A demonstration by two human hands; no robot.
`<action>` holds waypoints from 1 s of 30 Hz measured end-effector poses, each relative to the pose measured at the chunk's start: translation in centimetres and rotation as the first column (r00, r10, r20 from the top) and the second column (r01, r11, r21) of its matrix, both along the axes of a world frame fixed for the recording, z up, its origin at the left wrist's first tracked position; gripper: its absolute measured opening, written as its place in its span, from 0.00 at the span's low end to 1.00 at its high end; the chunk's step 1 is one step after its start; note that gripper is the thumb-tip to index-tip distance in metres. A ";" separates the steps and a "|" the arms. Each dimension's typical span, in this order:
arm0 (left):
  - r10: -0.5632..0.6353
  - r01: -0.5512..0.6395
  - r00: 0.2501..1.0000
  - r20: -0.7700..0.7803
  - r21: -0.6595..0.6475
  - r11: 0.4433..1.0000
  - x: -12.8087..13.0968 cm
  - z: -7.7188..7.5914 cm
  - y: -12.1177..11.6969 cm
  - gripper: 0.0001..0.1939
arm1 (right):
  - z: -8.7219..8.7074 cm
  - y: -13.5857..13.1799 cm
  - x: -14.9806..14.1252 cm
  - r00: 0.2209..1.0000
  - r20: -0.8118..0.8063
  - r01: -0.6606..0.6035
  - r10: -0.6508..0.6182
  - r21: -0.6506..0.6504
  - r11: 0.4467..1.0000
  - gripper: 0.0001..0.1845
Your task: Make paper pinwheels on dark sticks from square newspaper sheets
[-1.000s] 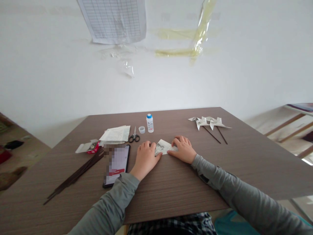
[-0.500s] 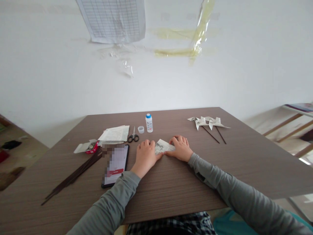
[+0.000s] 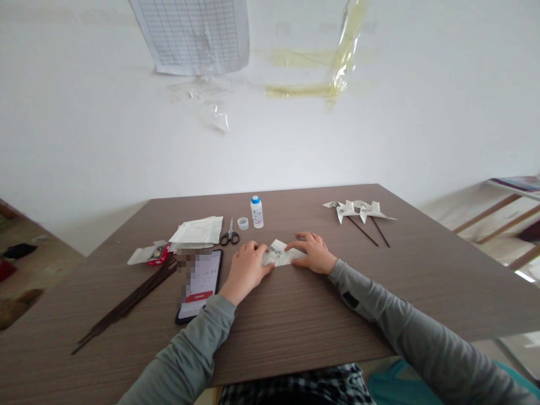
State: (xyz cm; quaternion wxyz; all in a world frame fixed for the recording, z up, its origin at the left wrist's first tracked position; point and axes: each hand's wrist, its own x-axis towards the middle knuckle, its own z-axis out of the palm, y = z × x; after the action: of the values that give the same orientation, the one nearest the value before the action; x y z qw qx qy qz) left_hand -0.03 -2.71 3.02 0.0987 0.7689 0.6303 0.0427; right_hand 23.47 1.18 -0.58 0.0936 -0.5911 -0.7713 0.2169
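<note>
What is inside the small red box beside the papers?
The open red box holds small shiny pieces, too small to identify; whatever lies beneath them is covered.

left sleeve [image 3: 181, 350]: long, plain grey-green, wrinkled | right sleeve [image 3: 407, 322]: matching, black patch [image 3: 350, 300] near cuff | lap garment [image 3: 295, 386]: black-and-white check

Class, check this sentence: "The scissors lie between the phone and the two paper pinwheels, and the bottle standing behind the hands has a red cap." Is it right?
Not quite: the bottle has a blue cap, not a red one, as the head view shows. The rest of the sentence stands.
</note>
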 end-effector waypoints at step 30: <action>-0.282 0.307 0.923 0.264 -0.061 0.950 -8.2 -3.5 3.4 0.26 | 0.0 2.0 5.4 0.991 -0.047 -0.131 0.129 -0.042 0.991 0.33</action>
State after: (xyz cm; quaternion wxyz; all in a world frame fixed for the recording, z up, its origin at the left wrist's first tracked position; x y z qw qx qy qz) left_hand -8.20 0.66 -0.53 0.2219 0.8372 0.4912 0.0927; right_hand 28.91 3.22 -0.59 0.0828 -0.5367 -0.8008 0.2527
